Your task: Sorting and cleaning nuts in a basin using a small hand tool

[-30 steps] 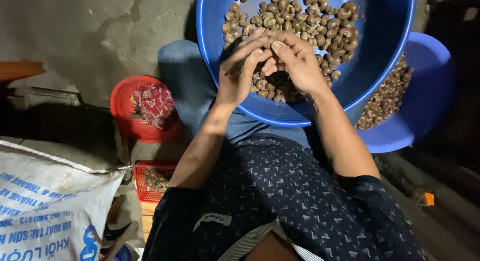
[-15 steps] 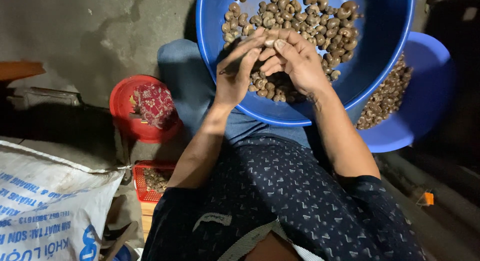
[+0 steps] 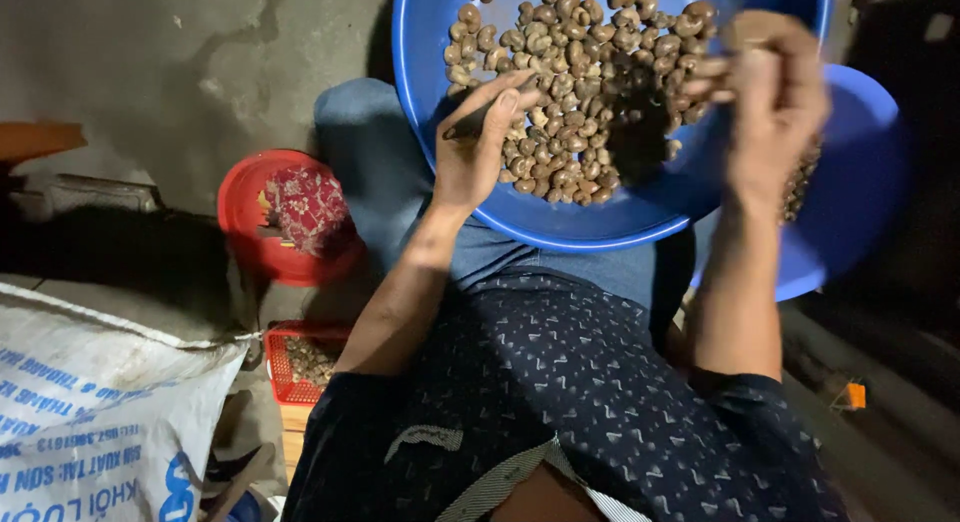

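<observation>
A large blue basin (image 3: 428, 42) rests on my lap, holding several brown curved nuts (image 3: 580, 77). My left hand (image 3: 478, 157) hovers over the basin's near left side, pinching a small dark tool (image 3: 466, 129) between thumb and fingers. My right hand (image 3: 772, 97) is raised and blurred over the basin's right rim, above a second blue basin (image 3: 862, 172) that holds more brown pieces (image 3: 800, 187). Its fingers look curled, but the blur hides whether anything is in them.
On the concrete floor to the left sit a red bowl (image 3: 240, 197) with a patterned cloth (image 3: 305, 210) and a small red basket (image 3: 288, 382) of nuts. A white printed sack (image 3: 100, 422) lies at the lower left. A small orange object (image 3: 853, 395) is at the right.
Both hands were together over the nuts, working on one piece. My right hand has since swung up and right to the basin's rim; my left hand stays put with the tool.
</observation>
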